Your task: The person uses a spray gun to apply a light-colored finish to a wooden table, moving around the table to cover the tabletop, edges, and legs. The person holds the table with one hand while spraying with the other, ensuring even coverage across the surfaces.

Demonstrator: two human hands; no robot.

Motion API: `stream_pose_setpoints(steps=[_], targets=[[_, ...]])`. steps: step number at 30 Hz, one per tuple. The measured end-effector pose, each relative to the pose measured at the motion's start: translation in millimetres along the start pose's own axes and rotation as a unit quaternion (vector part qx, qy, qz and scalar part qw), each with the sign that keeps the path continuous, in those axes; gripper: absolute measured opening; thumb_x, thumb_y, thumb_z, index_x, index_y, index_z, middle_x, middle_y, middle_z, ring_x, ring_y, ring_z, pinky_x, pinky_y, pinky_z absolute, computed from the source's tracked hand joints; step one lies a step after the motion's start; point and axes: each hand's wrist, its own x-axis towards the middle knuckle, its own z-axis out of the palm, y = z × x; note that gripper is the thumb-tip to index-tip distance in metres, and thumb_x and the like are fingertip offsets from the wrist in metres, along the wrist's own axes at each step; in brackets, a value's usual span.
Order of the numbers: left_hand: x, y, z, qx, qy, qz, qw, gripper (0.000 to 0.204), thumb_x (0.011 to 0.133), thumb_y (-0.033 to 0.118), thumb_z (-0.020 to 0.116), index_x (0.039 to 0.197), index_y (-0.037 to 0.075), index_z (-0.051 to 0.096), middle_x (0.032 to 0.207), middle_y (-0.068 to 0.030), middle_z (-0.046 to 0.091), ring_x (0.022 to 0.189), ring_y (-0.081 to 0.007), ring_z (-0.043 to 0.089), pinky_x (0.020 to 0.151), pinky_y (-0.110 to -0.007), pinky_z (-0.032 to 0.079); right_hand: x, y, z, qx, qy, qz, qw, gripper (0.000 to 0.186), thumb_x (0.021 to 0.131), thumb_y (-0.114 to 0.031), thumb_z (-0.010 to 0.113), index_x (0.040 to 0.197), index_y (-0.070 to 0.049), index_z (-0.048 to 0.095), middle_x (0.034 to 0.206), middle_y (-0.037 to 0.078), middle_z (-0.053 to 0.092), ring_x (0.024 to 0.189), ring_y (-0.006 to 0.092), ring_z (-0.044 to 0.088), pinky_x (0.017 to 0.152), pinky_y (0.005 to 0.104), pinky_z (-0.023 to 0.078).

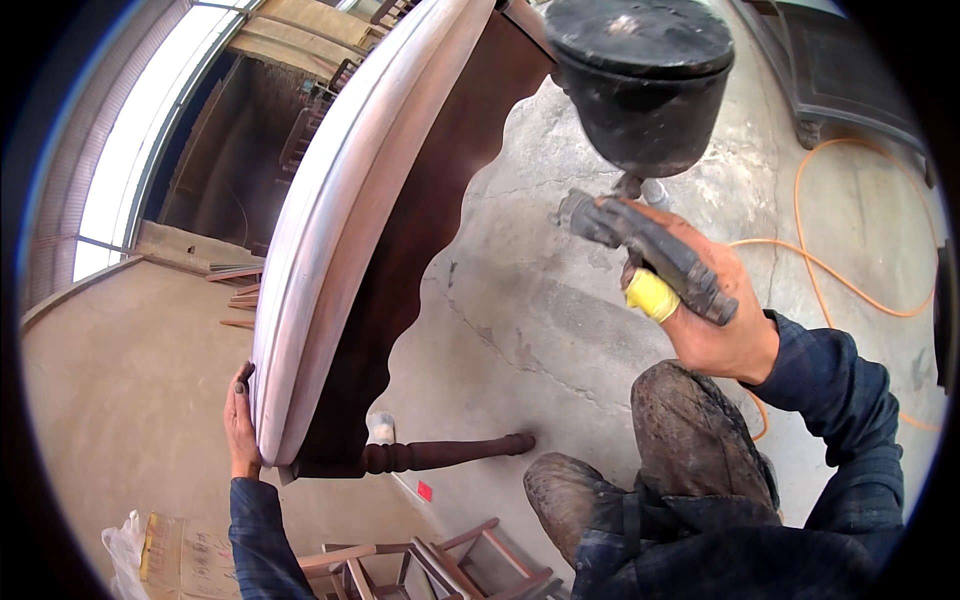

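Note:
A wooden table (375, 330) stands tilted on its side, with a pale moulded top edge, a dark wavy apron and a turned leg (450, 452) pointing right. My left hand (241, 420) grips the near end of its top edge, fingers along the outer face; the thumb is out of sight. In my right hand (725, 300) is a dark, stained spray gun (650, 245), its nozzle toward the table's apron and apart from it. A black lidded paint cup (645, 85) sits above the gun. Yellow tape (652, 295) wraps one of my right digits.
An orange hose (835, 262) curls over the concrete floor (520, 330) at right. Wooden stool frames (440, 565) and a cardboard box (185, 555) lie near the bottom. Dark furniture (860, 65) stands far right. Wood pieces (240, 295) lie beyond the table's left side.

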Motion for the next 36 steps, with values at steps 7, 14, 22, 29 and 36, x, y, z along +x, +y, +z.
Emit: stream_pose_setpoints(steps=[7,14,22,29,36], targets=[[1.3,14.9,1.3,0.016,-0.005,0.007,1.000,0.060,0.108,0.042,0.037,0.144,-0.005,0.047,0.143,-0.0168,0.052,0.135,-0.0244,0.047,0.116,-0.037,0.032,-8.6,-18.3,15.3,0.051,0.001,0.091,0.995,0.032,0.090,-0.009,0.068,0.119,0.003,0.061,0.132,0.023,0.062,0.112,0.0305,0.067,0.097,0.0348,0.049],[0.3,8.3,2.7,0.002,-0.001,0.005,1.000,0.059,0.108,0.042,0.038,0.143,-0.005,0.048,0.142,-0.0169,0.053,0.134,-0.0236,0.047,0.116,-0.036,0.032,-32.6,-38.2,57.0,0.126,-0.136,0.031,0.982,0.036,0.088,0.000,0.067,0.121,0.006,0.058,0.137,0.023,0.058,0.123,0.0325,0.061,0.102,0.0356,0.047],[3.2,2.8,3.3,-0.002,0.000,0.018,1.000,0.060,0.108,0.042,0.037,0.144,-0.004,0.047,0.144,-0.0168,0.051,0.136,-0.0239,0.046,0.117,-0.036,0.031,-30.0,-41.8,60.5,0.087,-0.141,0.051,0.985,0.038,0.088,-0.003,0.067,0.124,0.005,0.059,0.135,0.022,0.060,0.117,0.0307,0.065,0.100,0.0332,0.048],[-1.4,18.2,9.6,0.008,0.004,0.011,1.000,0.062,0.108,0.044,0.036,0.145,-0.005,0.045,0.146,-0.0170,0.050,0.137,-0.0238,0.044,0.118,-0.037,0.029,-31.4,-39.1,58.5,0.069,-0.021,0.124,0.990,0.031,0.089,-0.005,0.068,0.117,0.004,0.061,0.132,0.024,0.061,0.112,0.0314,0.067,0.094,0.0339,0.051],[0.4,4.7,0.5,-0.001,0.001,0.019,1.000,0.061,0.108,0.043,0.038,0.144,-0.005,0.046,0.145,-0.0161,0.051,0.137,-0.0230,0.045,0.117,-0.036,0.030,-52.7,-44.7,81.6,0.129,-0.159,0.089,0.975,0.037,0.088,-0.002,0.067,0.123,0.006,0.059,0.141,0.020,0.057,0.122,0.0289,0.062,0.101,0.0328,0.047]])
